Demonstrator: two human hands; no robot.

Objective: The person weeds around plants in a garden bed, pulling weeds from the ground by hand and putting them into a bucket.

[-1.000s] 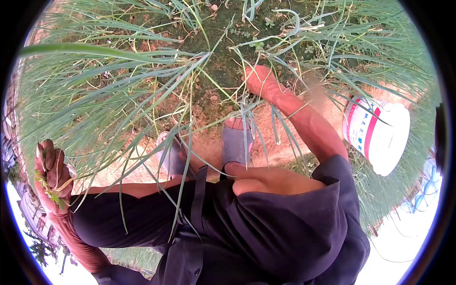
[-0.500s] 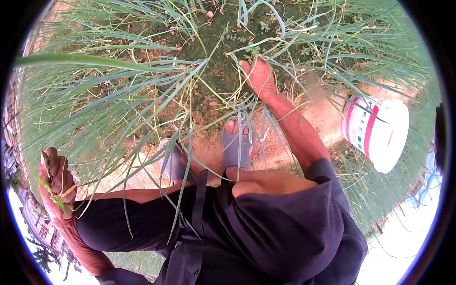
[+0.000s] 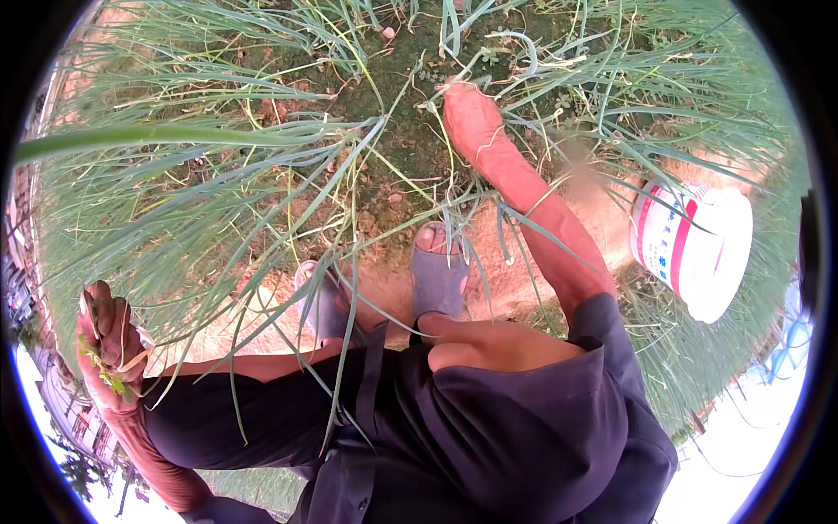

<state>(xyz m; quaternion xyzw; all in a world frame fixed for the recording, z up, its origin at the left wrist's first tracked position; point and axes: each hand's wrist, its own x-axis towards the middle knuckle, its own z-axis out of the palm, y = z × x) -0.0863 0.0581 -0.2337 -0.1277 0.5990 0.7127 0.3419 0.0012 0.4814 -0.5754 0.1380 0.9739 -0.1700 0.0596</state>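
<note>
Leafy sprigs [image 3: 116, 382]: in the left hand [image 3: 112, 341], low on the left side of the head view, just beyond the left knee. Fingers curled in, grasping the sprigs; small green leaves stick out at the wrist side, plus a thin pale stem or blade across the fingers. Whether the wrist touches the knee: can't tell.

Right hand [image 3: 472, 120]: arm extended forward over the soil bed [image 3: 393, 135], well in from the bed's near edge. Back of the hand faces the camera, fingers point down and away, at or close to the soil. Fingertips hidden, so can't tell whether it's grasping anything. Thin blades lie just beside the wrist.

Long-leaved plants [image 3: 175, 196] stand to left and right of the bare patch, many bent over; some blades hang across the near edge, in front of the feet and trousers [image 3: 253, 410]. One thick blade [image 3: 148, 137] crosses the left side close to the lens, blurred. Small pale lump [image 3: 388, 32] on the soil toward the far edge.

Grey sandals [image 3: 439, 284], both at the near edge on reddish dirt. White bucket [image 3: 656, 236], red bands and blue characters, right of the right forearm, well apart from it, plants around it.
</note>
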